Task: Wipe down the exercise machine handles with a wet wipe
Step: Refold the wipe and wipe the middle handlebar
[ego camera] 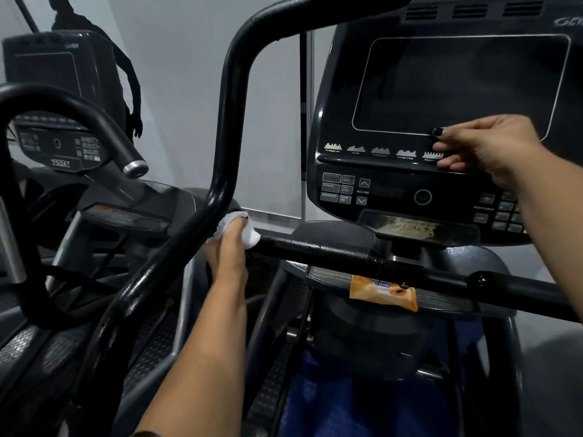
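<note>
1. While the left hand grips the black horizontal handlebar, its fingers curl over the bar, pressed together, with a white wet wipe bunched under them.
2. The wipe sits at the bar's left end, just beside the tall curved handle that rises past it.
3. The right hand reaches up to the console; its thumb and forefinger pinch a small black object at the lower edge of the dark screen.
4. The right hand's other fingers are loosely curled, their tips near the row of program icons.
5. An orange wipe pack lies on the ledge under the console, behind the handlebar.
6. A second machine stands to the left, well apart from both hands.
</note>
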Motion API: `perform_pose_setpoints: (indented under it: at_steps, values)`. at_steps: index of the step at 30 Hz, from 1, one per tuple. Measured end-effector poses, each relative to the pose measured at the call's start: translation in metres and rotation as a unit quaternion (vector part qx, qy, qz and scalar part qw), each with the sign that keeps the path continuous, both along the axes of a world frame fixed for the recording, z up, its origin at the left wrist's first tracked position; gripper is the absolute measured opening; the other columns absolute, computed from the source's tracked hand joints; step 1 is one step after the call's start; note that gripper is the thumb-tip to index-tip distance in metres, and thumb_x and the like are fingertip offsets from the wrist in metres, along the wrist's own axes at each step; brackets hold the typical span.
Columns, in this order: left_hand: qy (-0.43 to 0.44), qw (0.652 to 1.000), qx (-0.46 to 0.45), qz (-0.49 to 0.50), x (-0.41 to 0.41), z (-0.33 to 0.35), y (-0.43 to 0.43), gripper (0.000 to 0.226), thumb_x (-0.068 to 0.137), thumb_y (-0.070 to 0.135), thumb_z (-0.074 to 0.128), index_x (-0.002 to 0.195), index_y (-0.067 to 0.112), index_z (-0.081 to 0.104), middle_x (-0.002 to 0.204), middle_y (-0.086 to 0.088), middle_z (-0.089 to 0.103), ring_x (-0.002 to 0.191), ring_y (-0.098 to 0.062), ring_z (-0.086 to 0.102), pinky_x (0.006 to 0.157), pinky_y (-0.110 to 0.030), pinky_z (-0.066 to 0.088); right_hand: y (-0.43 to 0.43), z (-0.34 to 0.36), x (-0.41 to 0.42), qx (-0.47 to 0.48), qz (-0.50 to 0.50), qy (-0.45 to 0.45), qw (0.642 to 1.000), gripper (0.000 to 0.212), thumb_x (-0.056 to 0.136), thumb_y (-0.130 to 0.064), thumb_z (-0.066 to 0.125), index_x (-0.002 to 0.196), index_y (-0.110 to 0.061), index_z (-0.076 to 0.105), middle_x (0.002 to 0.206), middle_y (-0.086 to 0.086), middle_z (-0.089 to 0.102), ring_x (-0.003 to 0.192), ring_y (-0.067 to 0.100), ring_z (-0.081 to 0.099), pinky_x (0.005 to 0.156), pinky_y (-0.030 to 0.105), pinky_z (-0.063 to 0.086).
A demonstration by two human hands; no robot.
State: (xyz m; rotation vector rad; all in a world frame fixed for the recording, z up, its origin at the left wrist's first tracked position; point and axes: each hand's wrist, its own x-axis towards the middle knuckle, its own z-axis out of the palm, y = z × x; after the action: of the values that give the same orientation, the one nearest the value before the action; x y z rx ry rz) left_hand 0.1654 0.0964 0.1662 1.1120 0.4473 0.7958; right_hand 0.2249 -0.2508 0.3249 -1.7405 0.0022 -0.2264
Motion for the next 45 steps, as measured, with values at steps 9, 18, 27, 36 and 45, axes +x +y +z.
perform_pose_setpoints:
  at_steps: [9, 18, 27, 36, 45]
  values:
    - [0.102, 0.983, -0.060, 0.139, -0.004, 0.012, -0.023, 0.076, 0.061, 0.056, 0.076, 0.122, 0.015, 0.054, 0.124, -0.003, 0.058, 0.121, -0.024, 0.055, 0.104, -0.041, 0.045, 0.001, 0.000, -0.002, -0.006, -0.007, -0.003, 1.000, 0.006, 0.086, -0.014, 0.073, 0.081, -0.011, 0.070, 0.069, 0.005, 0.075, 0.051, 0.014, 0.070, 0.044, 0.017, 0.052]
    - [-0.048, 0.980, -0.017, 0.194, -0.003, 0.011, -0.022, 0.012, 0.075, -0.007, 0.075, 0.085, -0.001, 0.069, 0.072, 0.008, 0.069, 0.066, 0.002, 0.066, 0.071, -0.018, 0.050, 0.004, 0.000, -0.003, -0.007, -0.018, -0.012, 1.000, 0.006, 0.085, -0.014, 0.074, 0.082, -0.010, 0.071, 0.067, 0.005, 0.074, 0.049, 0.013, 0.068, 0.042, 0.017, 0.051]
    - [-0.015, 0.997, 0.056, 0.059, 0.002, 0.002, -0.005, 0.015, 0.079, 0.008, 0.063, 0.065, 0.001, 0.062, 0.060, 0.007, 0.063, 0.061, -0.005, 0.061, 0.066, -0.024, 0.050, 0.002, -0.002, 0.002, -0.011, -0.017, -0.010, 1.000, 0.007, 0.086, -0.015, 0.073, 0.081, -0.011, 0.070, 0.069, 0.007, 0.075, 0.048, 0.014, 0.068, 0.041, 0.017, 0.050]
    - [-0.001, 0.997, -0.020, 0.076, 0.006, -0.008, -0.023, 0.052, 0.073, 0.027, 0.069, 0.110, -0.010, 0.063, 0.105, -0.016, 0.072, 0.089, -0.013, 0.069, 0.080, -0.019, 0.053, 0.004, -0.003, -0.001, 0.006, -0.017, -0.025, 1.000, 0.006, 0.086, -0.014, 0.073, 0.081, -0.011, 0.071, 0.069, 0.007, 0.075, 0.052, 0.015, 0.070, 0.041, 0.017, 0.050]
    - [0.063, 0.997, -0.041, -0.003, -0.009, 0.008, -0.013, 0.024, 0.088, 0.034, 0.069, 0.075, 0.020, 0.056, 0.073, 0.004, 0.057, 0.057, -0.009, 0.058, 0.052, -0.011, 0.046, 0.011, -0.014, 0.005, -0.230, -0.097, -0.153, 0.956, 0.016, 0.082, -0.026, 0.078, 0.074, -0.015, 0.068, 0.071, 0.008, 0.072, 0.061, 0.023, 0.068, 0.061, 0.033, 0.057]
